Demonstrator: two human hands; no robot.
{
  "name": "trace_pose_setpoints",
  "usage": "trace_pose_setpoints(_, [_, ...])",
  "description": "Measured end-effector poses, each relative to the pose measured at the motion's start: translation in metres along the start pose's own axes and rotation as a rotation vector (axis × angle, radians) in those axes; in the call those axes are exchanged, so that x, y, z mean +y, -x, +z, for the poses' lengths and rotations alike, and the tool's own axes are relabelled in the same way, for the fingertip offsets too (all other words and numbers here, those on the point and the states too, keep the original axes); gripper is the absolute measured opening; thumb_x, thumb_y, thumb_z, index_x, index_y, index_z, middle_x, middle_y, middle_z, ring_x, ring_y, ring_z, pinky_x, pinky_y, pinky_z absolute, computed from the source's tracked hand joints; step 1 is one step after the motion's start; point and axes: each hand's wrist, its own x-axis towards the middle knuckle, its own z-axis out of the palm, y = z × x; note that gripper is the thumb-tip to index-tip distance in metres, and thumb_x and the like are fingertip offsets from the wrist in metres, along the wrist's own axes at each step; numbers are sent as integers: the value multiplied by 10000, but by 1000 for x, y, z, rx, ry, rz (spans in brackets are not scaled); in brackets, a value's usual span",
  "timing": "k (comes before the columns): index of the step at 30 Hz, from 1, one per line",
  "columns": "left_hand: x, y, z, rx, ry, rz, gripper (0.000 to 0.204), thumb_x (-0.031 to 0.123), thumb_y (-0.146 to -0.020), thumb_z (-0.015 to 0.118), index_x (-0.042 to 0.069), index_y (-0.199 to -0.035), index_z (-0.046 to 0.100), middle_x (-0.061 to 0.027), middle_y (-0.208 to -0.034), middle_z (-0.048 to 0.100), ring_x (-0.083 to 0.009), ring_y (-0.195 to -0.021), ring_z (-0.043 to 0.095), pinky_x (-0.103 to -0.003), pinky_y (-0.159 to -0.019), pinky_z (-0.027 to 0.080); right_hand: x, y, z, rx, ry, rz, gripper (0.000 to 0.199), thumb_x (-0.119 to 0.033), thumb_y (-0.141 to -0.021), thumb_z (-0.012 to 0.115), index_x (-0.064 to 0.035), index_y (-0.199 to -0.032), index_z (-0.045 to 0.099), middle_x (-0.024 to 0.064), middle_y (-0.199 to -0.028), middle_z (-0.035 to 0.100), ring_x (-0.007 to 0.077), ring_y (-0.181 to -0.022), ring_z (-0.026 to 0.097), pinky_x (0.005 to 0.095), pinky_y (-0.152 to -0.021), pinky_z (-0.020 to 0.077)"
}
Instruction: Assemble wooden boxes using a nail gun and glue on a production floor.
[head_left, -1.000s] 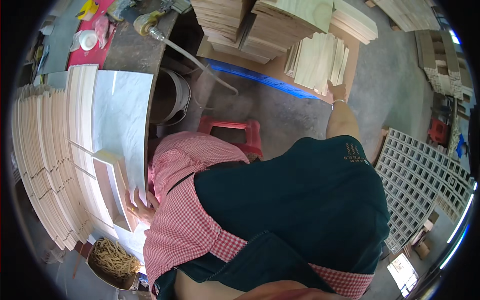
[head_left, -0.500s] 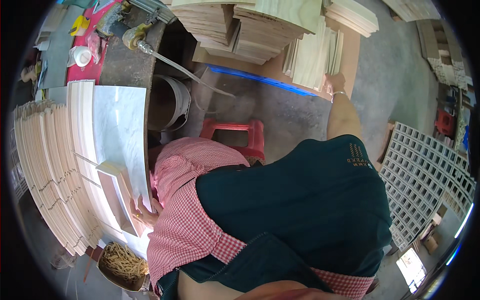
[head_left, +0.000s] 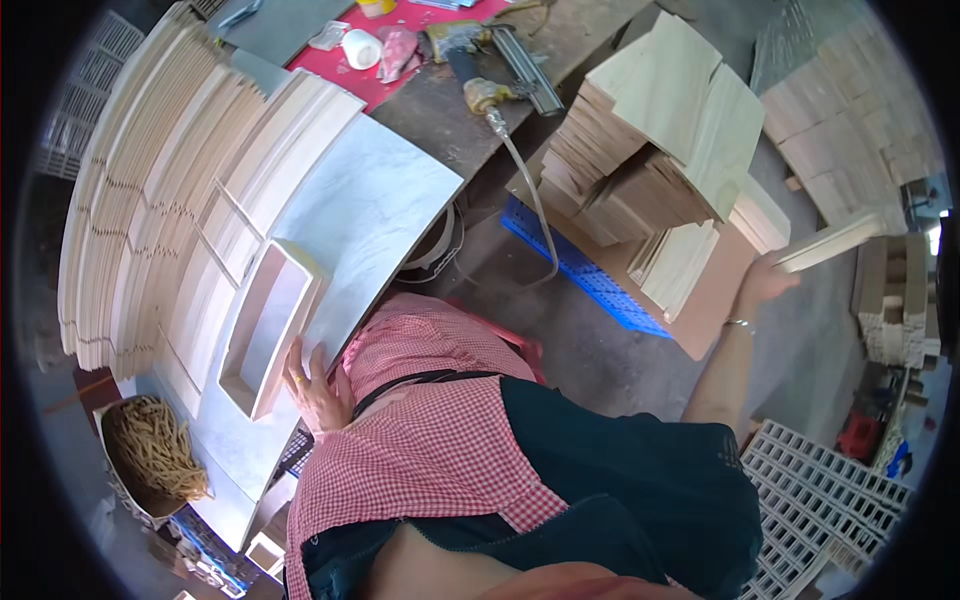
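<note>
The right hand has now lifted a wooden slat, fingers clenched on it; the left hand still steadies the open wooden box frame, fingers spread.

The pale, open rectangular wooden box frame was bare, unvarnished wood, matt and smooth. Under it, the bench's white marbled sheet looked smooth with a faint sheen. The thin pale wooden slat was raw and matt, like the stacked light wooden boards. The blue ribbed plastic crate looked dull. The pink checked shirt was soft cloth.
</note>
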Motion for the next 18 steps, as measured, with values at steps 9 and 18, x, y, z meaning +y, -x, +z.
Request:
trace_pose_setpoints(9, [-16,-2,12,32,101,69,425,99,-818,706,109,-1233,609,-146,-1463,439,-391,-1299,458,-548,-1093,418,-395,-68,27,308,-318,-996,252,-312,-848,647,-92,-938,731,80,-911,699,286,-807,627,455,-732,500])
trace_pose_setpoints(18, [-21,4,13,64,147,55,451,77,-810,734,156,-1240,620,-104,-1466,454,-362,-1307,474,-525,-1082,449,-489,144,185,-856,-342,-198,444,-309,-836,728,58,-1061,618,228,-1067,684,357,-968,689,422,-851,548])
